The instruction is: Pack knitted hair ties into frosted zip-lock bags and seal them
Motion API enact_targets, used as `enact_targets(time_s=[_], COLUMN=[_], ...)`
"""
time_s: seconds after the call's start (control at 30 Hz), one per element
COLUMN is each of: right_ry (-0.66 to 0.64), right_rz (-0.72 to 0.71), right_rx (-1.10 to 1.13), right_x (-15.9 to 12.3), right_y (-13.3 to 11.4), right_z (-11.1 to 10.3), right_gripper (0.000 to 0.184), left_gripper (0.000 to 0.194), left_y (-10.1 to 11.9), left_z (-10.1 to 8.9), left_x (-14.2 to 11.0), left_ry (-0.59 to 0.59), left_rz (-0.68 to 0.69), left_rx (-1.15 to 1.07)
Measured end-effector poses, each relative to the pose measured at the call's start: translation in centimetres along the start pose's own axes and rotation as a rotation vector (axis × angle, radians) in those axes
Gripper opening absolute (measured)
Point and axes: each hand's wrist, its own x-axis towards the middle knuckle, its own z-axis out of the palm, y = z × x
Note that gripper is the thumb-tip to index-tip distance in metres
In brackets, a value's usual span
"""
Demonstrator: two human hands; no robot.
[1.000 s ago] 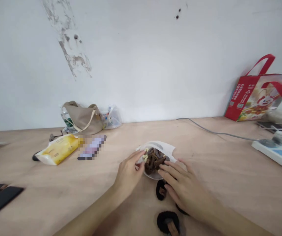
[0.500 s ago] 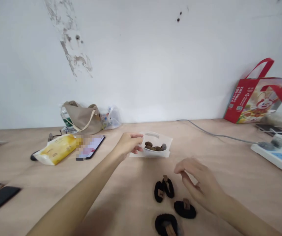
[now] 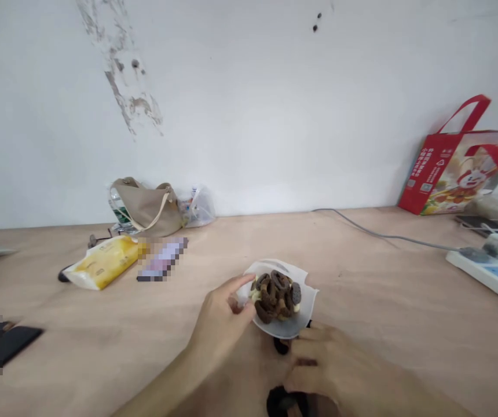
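Observation:
My left hand [image 3: 223, 315] pinches the left rim of a shallow white dish [image 3: 284, 331], which is tilted towards me. Brown fabric hair ties [image 3: 270, 289] are heaped in the dish, with a few cream and grey ones among them. Just below its front right edge, my right hand [image 3: 318, 362] reaches down over the table with bent, slightly blurred fingers. Its fingertips are at the black hair ties, and whether they grip one is hidden. One black hair tie [image 3: 281, 346] shows left of those fingers; another black hair tie with a brown tag [image 3: 284, 401] lies nearer to me.
A yellow and white packet [image 3: 107, 263] and a phone [image 3: 164, 259] lie at the left. Behind them, a beige bag [image 3: 147, 205] leans by the wall. To the right are a red shopping bag [image 3: 449, 174], a white power strip [image 3: 492, 275] and its grey cable [image 3: 374, 233].
The white dish has come nearer to me with my left hand and tipped forward, showing more of its hair ties. My right hand has moved left and down over the black hair ties.

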Motion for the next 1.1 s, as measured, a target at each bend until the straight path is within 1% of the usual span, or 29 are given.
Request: enact_targets(time_s=[0.07, 0.17, 0.23, 0.27, 0.4, 0.5, 0.6, 0.67, 0.7, 0.77, 0.83, 0.87, 0.9, 0.93, 1.03, 1.1], right_ry=[0.027, 0.116, 0.152, 0.171, 0.226, 0.203, 0.222, 0.313, 0.383, 0.523, 0.641, 0.666, 0.672, 0.655, 0.562, 0.521], right_rz=[0.007, 0.008, -0.055, -0.088, -0.140, -0.155, -0.080, -0.014, 0.014, 0.074, 0.129, 0.137, 0.127, 0.089, -0.114, -0.192], right_rx=[-0.006, -0.044, -0.103, -0.144, -0.273, -0.239, -0.061, 0.045, 0.061, 0.016, -0.065, -0.092, -0.106, -0.110, -0.129, -0.196], right_x=[0.0, 0.0, 0.1, 0.2, 0.6, 0.5, 0.2, 0.1, 0.1, 0.1, 0.1, 0.1, 0.1, 0.1, 0.6, 1.1], right_y=[0.1, 0.3, 0.3, 0.3, 0.2, 0.0, -0.2, -0.3, -0.2, 0.0, 0.3, 0.3, 0.3, 0.2, -0.3, -0.5], right_z=[0.4, 1.1, 1.7, 2.1, 3.1, 2.7, 1.7, 1.2, 1.1, 1.0, 1.1, 1.1, 1.2, 1.4, 2.1, 3.1], right_gripper=[0.011, 0.010, 0.005, 0.006, 0.020, 0.020, 0.018, 0.016, 0.014, 0.009, 0.020, 0.026, 0.029, 0.029, 0.021, 0.019], left_gripper=[0.052, 0.052, 0.052, 0.052, 0.050, 0.051, 0.052, 0.053, 0.053, 0.053, 0.053, 0.052, 0.052, 0.052, 0.051, 0.052], left_y=[-0.5, -1.1, -1.4, -1.5, -1.8, -1.8, -1.8, -1.7, -1.7, -1.6, -1.5, -1.5, -1.5, -1.4, -1.4, -1.3], left_z=[0.1, 0.2, 0.2, 0.2, 0.2, 0.2, 0.3, 0.4, 0.4, 0.4, 0.4, 0.4, 0.4, 0.4, 0.4, 0.5], left_x=[-0.6, -0.8, -0.7, -0.7, -0.6, -0.6, -0.7, -0.7, -0.8, -0.9, -1.0, -1.0, -1.0, -1.0, -1.0, -0.9], left_ry=[0.022, 0.042, 0.055, 0.059, 0.055, 0.051, 0.047, 0.040, 0.040, 0.045, 0.045, 0.047, 0.048, 0.050, 0.053, 0.044], left_rz=[0.048, 0.083, 0.101, 0.110, 0.120, 0.109, 0.108, 0.108, 0.108, 0.114, 0.109, 0.102, 0.094, 0.084, 0.077, 0.086], left_rx=[0.016, 0.042, 0.060, 0.067, 0.072, 0.059, 0.051, 0.051, 0.050, 0.041, 0.026, 0.017, 0.010, 0.006, 0.013, 0.021])
